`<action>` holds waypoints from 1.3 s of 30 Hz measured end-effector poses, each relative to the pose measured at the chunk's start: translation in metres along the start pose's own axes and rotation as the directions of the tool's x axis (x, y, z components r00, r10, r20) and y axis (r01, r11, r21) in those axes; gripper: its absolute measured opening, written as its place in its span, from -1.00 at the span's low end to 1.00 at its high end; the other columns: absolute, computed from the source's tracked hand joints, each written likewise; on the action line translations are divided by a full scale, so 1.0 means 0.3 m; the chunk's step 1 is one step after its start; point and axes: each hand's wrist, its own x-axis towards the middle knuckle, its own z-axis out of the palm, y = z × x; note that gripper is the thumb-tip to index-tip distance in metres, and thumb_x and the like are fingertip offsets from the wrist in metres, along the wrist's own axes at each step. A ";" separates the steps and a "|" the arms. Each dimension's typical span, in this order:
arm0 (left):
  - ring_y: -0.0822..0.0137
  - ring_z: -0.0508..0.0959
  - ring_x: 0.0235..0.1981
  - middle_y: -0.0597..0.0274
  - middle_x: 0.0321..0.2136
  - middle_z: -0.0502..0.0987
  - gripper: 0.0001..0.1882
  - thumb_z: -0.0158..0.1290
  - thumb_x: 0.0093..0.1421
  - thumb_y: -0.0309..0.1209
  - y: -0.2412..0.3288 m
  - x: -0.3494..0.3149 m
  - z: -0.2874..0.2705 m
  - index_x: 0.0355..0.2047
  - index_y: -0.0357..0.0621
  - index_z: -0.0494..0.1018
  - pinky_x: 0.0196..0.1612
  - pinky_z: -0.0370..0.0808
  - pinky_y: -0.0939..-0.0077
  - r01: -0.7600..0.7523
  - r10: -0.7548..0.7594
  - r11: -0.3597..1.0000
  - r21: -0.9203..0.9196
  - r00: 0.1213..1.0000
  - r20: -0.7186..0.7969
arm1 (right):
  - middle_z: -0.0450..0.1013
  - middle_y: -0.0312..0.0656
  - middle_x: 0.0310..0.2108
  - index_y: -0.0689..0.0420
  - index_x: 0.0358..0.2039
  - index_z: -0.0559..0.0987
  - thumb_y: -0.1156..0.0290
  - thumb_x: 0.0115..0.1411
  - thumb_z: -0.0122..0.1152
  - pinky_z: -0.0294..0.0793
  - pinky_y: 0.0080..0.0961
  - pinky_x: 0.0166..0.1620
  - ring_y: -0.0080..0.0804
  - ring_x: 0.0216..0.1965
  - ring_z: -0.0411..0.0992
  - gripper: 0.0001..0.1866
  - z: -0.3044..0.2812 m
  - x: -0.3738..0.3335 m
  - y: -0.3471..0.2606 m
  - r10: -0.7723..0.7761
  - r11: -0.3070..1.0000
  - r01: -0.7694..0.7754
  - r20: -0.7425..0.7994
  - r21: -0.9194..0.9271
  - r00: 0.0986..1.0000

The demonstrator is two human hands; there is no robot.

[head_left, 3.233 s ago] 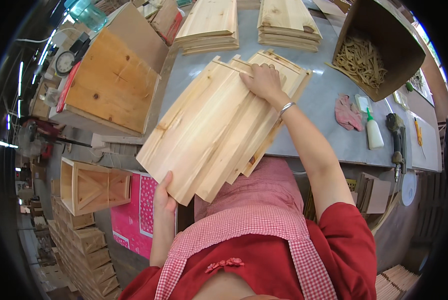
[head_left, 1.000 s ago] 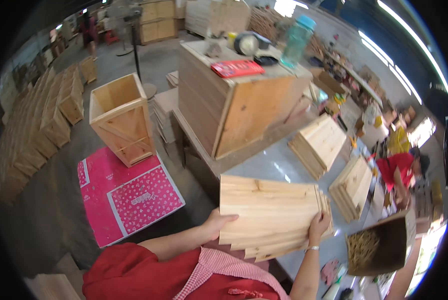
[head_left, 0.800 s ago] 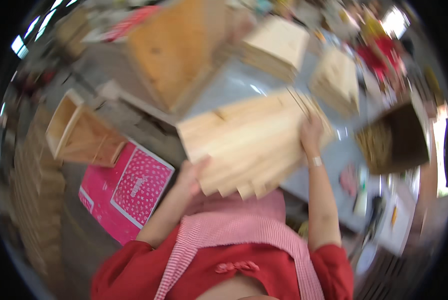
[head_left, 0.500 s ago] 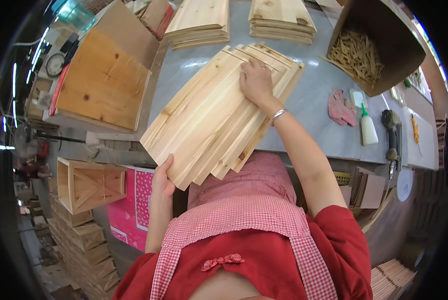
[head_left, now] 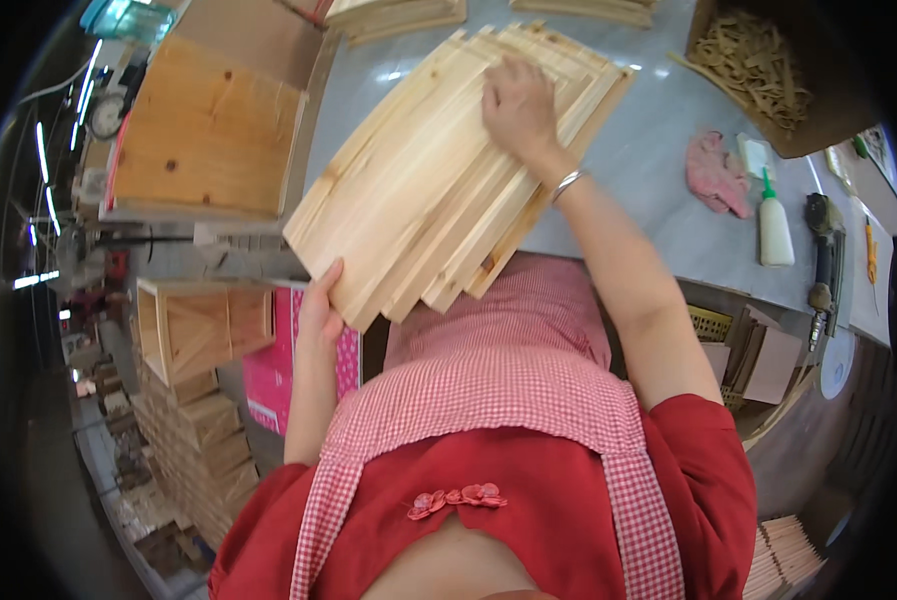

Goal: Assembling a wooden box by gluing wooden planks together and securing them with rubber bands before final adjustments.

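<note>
A fanned stack of pale wooden boards [head_left: 398, 190] lies slantwise across the near part of the table, its near end jutting past the front edge. My left hand [head_left: 320, 308] grips the near left corner of the top board, thumb on the upper face, other fingers mostly hidden beneath. Toward the far end, my right hand [head_left: 523, 108] is on top of the stack with its fingers bent down over the stepped board edges. Its fingertips are partly hidden behind the hand. Several boards show as staggered steps along the right side.
Two more board stacks [head_left: 398, 20] stand at the table's far side. On the right are a box of wood strips [head_left: 753, 75], a pink cloth [head_left: 716, 175], a white glue bottle [head_left: 774, 230] and an air tool [head_left: 823, 245]. A large wooden box [head_left: 203, 130] stands left, above wooden crates [head_left: 203, 330].
The view has shifted, so the table and its things sit higher and further right. Both hands keep about the same places on the fanned boards.
</note>
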 end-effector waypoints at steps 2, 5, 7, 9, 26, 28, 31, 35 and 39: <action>0.14 0.47 0.13 0.01 0.12 0.44 -0.43 0.16 0.26 -0.41 0.000 0.010 -0.009 0.22 -0.33 0.26 0.22 0.43 0.24 0.043 -0.041 0.996 -0.072 0.999 0.027 | 0.44 0.05 0.06 0.09 -0.18 0.62 0.33 0.14 0.12 0.26 -0.08 0.18 0.01 0.10 0.36 -0.73 0.003 0.001 0.008 -0.020 1.000 0.020 0.015 -0.011 1.000; 0.14 0.47 0.14 0.00 0.12 0.44 -0.41 0.18 0.24 -0.43 0.008 0.003 -0.016 0.22 -0.33 0.25 0.22 0.44 0.24 0.048 -0.042 0.992 -0.114 0.998 0.049 | 0.49 -0.01 0.01 0.07 -0.20 0.64 0.32 0.18 0.11 0.34 -0.10 0.12 -0.02 0.07 0.41 -0.77 -0.011 0.000 0.002 -0.047 0.999 0.047 -0.006 -0.011 0.999; 0.14 0.46 0.14 -0.01 0.12 0.43 -0.40 0.19 0.23 -0.44 0.010 -0.009 -0.010 0.22 -0.34 0.24 0.22 0.44 0.25 0.030 -0.019 0.991 -0.127 0.996 0.088 | 0.46 0.08 0.01 0.13 -0.24 0.60 0.38 0.15 0.11 0.31 -0.06 0.14 0.05 0.07 0.37 -0.80 -0.022 -0.006 -0.010 -0.022 0.999 0.022 -0.004 0.039 1.000; 0.15 0.46 0.13 -0.01 0.12 0.42 -0.38 0.21 0.21 -0.45 0.010 -0.023 0.000 0.23 -0.34 0.23 0.21 0.44 0.26 0.000 0.017 0.992 -0.129 0.990 0.137 | 0.42 0.16 0.01 0.18 -0.27 0.56 0.45 0.12 0.12 0.29 -0.03 0.15 0.12 0.07 0.34 -0.83 -0.030 -0.009 -0.018 0.002 0.997 -0.001 -0.005 0.079 1.000; 0.15 0.46 0.13 0.03 0.11 0.44 -0.41 0.19 0.23 -0.44 -0.033 -0.016 -0.015 0.22 -0.31 0.25 0.22 0.42 0.24 0.042 -0.035 0.989 -0.140 0.998 0.053 | 0.44 0.07 0.04 0.13 -0.19 0.63 0.37 0.11 0.12 0.30 -0.08 0.15 0.02 0.08 0.37 -0.73 -0.008 0.018 -0.016 -0.024 0.995 0.031 0.080 -0.093 0.997; 0.15 0.45 0.14 0.03 0.11 0.44 -0.43 0.17 0.25 -0.44 -0.027 -0.024 -0.016 0.22 -0.31 0.25 0.22 0.41 0.23 0.038 -0.031 0.991 -0.127 0.998 0.056 | 0.43 0.09 0.04 0.14 -0.20 0.63 0.37 0.11 0.12 0.30 -0.09 0.16 0.03 0.08 0.37 -0.74 -0.012 0.016 -0.038 -0.022 0.994 0.030 0.085 -0.101 0.996; 0.15 0.45 0.14 0.03 0.12 0.44 -0.43 0.16 0.26 -0.42 -0.016 -0.041 -0.022 0.22 -0.32 0.26 0.23 0.41 0.24 0.036 -0.032 0.993 -0.111 0.999 0.039 | 0.43 0.11 0.04 0.15 -0.22 0.63 0.38 0.12 0.13 0.29 -0.11 0.17 0.03 0.08 0.37 -0.75 -0.018 0.009 -0.056 -0.011 0.997 0.019 0.100 -0.078 0.995; 0.15 0.45 0.14 0.02 0.13 0.44 -0.44 0.14 0.28 -0.39 -0.017 -0.053 -0.037 0.22 -0.33 0.25 0.23 0.40 0.24 0.055 -0.052 0.994 -0.096 0.998 0.033 | 0.44 0.10 0.03 0.16 -0.23 0.62 0.39 0.12 0.15 0.30 -0.13 0.16 0.01 0.07 0.38 -0.78 -0.028 0.001 -0.053 -0.028 1.000 0.029 0.065 -0.010 0.997; 0.18 0.43 0.16 0.05 0.15 0.41 -0.41 0.14 0.30 -0.34 -0.030 -0.039 -0.048 0.24 -0.33 0.22 0.22 0.38 0.25 -0.064 0.064 0.997 0.031 0.998 -0.012 | 0.44 0.07 0.03 0.17 -0.16 0.61 0.41 0.12 0.18 0.28 -0.11 0.19 0.00 0.10 0.37 -0.74 -0.056 0.004 -0.047 -0.024 0.997 0.019 0.058 0.079 0.998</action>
